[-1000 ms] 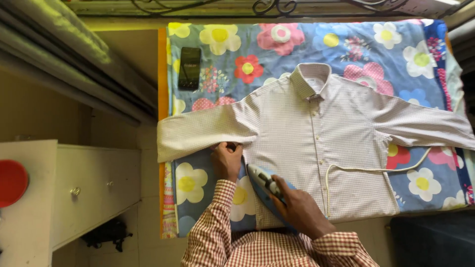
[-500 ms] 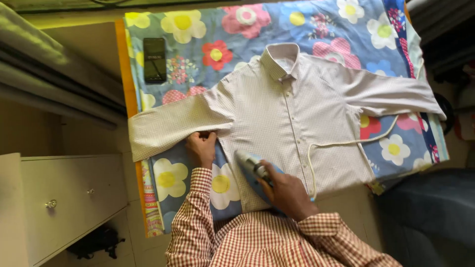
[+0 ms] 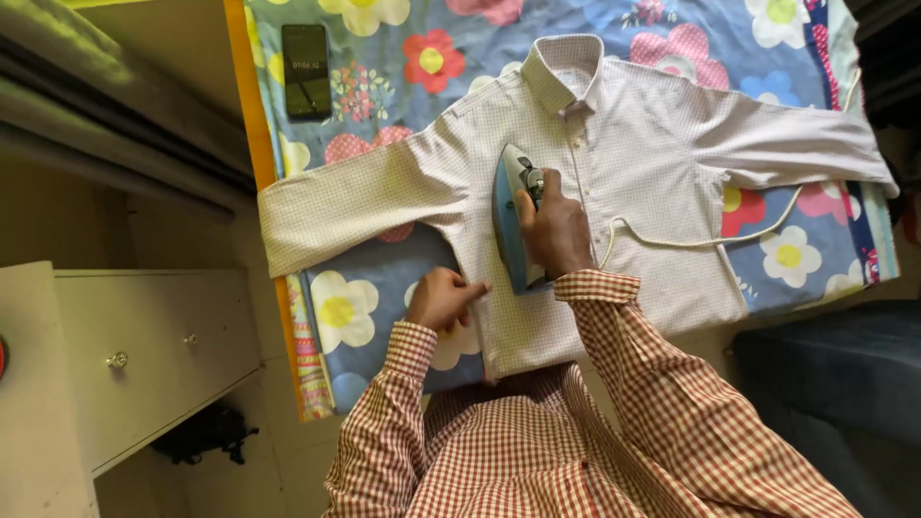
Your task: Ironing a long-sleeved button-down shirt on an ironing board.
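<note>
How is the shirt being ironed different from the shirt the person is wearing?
The shirt on the table is pale, with a very fine check; the worn shirt has bold red and white checks. The pale shirt lies flat with its sleeves spread wide; the red one is on the person's body and arms. The iron, held by the right hand, rests on the pale shirt, and the left hand touches its side edge. Both are checked and long-sleeved.

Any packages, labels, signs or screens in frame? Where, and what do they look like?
Smartphone: lies flat, screen up, on the flowered cloth at its far-left corner, apart from the shirt's sleeve; a black upright rectangle, its screen dark with a few faint light marks.
Neck label: inside the collar of the pale checked shirt; a small whitish patch, too small to make out.
No packages or signs.
</note>
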